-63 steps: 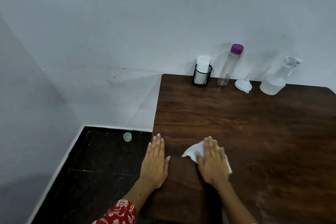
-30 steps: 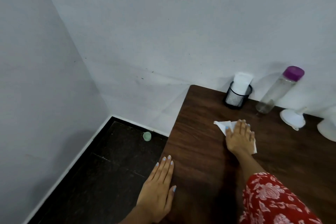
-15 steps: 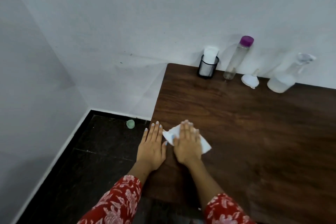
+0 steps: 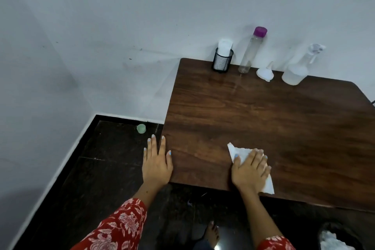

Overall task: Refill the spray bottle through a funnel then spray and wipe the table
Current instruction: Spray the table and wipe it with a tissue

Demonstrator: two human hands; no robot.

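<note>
My right hand (image 4: 250, 170) presses flat on a white paper tissue (image 4: 239, 152) near the front edge of the dark wooden table (image 4: 263, 119). My left hand (image 4: 156, 163) lies flat with fingers apart on the table's front left corner, partly past the edge. Along the back edge by the wall stand a clear spray bottle (image 4: 298, 69) with liquid in it, a white funnel (image 4: 265, 72) lying mouth down, and a tall clear bottle (image 4: 251, 50) with a purple cap.
A black mesh cup (image 4: 222, 61) with white tissues stands at the back left of the table. A small green cap (image 4: 141, 128) lies on the dark floor by the wall. A dark bin (image 4: 341, 237) with white waste sits at the lower right.
My right hand has slid the tissue rightwards along the table's front edge, away from my left hand. A second ago it was wiping near the back. My left hand stays at the corner.
</note>
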